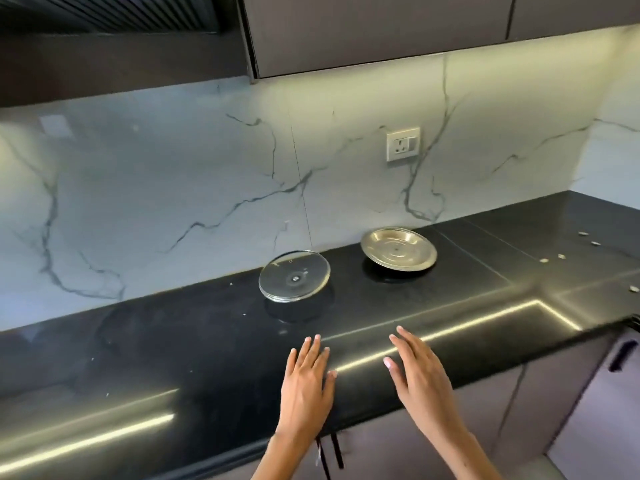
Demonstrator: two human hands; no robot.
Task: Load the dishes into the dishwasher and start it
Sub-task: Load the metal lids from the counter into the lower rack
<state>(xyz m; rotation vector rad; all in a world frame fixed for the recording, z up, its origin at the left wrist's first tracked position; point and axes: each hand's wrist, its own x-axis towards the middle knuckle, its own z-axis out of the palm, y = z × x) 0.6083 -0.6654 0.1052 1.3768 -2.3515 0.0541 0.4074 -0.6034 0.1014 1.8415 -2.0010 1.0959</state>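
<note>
A clear glass lid point(294, 280) lies upside down on the black countertop point(173, 341), near the marble wall. To its right a steel lid point(398, 253) lies upside down as well. My left hand point(308, 379) hovers over the counter's front edge with straight fingers, holding nothing, below the glass lid. My right hand point(417, 372) is beside it, fingers also straight and empty, pointing toward the lids. No dishwasher is in view.
A wall socket point(403, 144) sits on the marble backsplash above the steel lid. Dark upper cabinets point(381, 29) hang overhead. Lower cabinet doors with black handles point(620, 355) run under the counter. Small crumbs point(543, 260) lie at the counter's right.
</note>
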